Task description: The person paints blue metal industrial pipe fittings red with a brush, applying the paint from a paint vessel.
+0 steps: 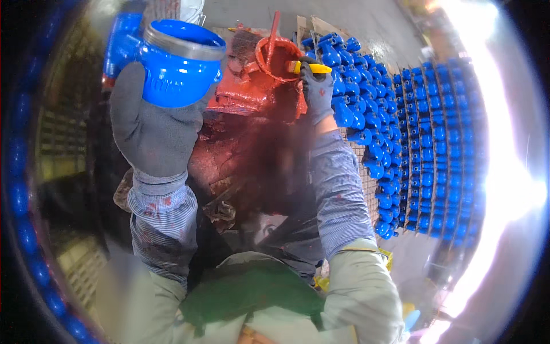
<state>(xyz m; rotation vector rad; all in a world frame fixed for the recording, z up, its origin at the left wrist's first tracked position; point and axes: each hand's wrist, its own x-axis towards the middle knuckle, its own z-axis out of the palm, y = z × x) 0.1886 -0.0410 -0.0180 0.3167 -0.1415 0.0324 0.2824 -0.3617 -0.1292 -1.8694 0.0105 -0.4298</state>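
In a dark grey glove, my left hand grips a glossy blue metal pipe fitting at the upper left. The fitting has a round open mouth with a bare metal rim, which faces up. My right hand, gloved too, is closed on a paintbrush with a yellow handle. The brush end points left, over the rim of a pot coated in red paint. Its bristles are hard to make out. A red stick stands up from the pot.
A red-smeared work surface lies under the pot. Several rows of blue fittings stand on the right, with more stacked on racks beyond. A white bucket is at the top left. Another blue fitting sits behind the held one.
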